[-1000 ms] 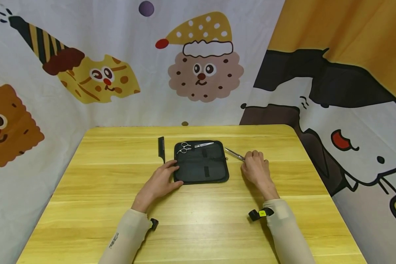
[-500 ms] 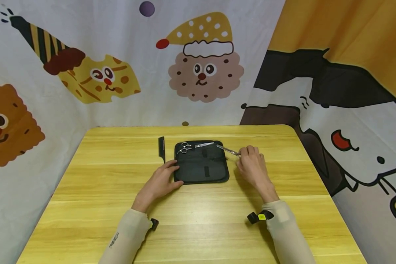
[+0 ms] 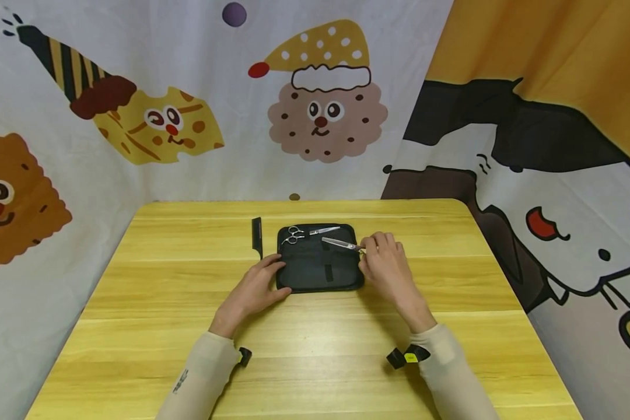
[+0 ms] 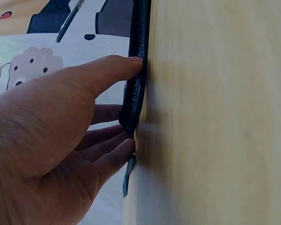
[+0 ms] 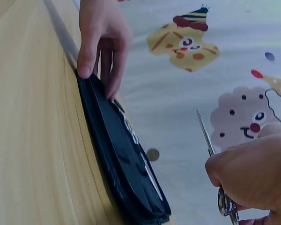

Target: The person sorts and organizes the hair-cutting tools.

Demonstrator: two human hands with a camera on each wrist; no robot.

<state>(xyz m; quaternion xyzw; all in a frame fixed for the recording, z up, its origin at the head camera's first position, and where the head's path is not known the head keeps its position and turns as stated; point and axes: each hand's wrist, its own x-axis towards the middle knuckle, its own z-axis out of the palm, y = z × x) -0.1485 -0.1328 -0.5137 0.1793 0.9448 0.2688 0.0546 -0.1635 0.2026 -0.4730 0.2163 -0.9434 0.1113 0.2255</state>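
Observation:
A black zip case (image 3: 304, 274) lies opened flat on the table. One pair of silver hairdressing scissors (image 3: 294, 235) sits along its far half, handles to the left, the middle covered by a band. My left hand (image 3: 252, 291) rests at the near left corner, thumb on the front edge and relaxed fingers at the left side. The left wrist view has that thumb touching the case edge (image 4: 136, 93). My right hand (image 3: 391, 271) grips a second pair of scissors (image 3: 340, 242) by the handles, mostly hidden by the fingers. Its blades point left over the case's right part.
A black comb (image 3: 256, 236) lies left of the case, its tail end near my left fingers. The wooden table (image 3: 315, 361) ends at a cartoon-printed curtain (image 3: 189, 181) at the back. A zip pull hangs at the case's right side, partly behind my right hand.
My right hand has moved left with the scissors, from beside the case until the blades are over it. My left hand, the case and the comb have stayed put.

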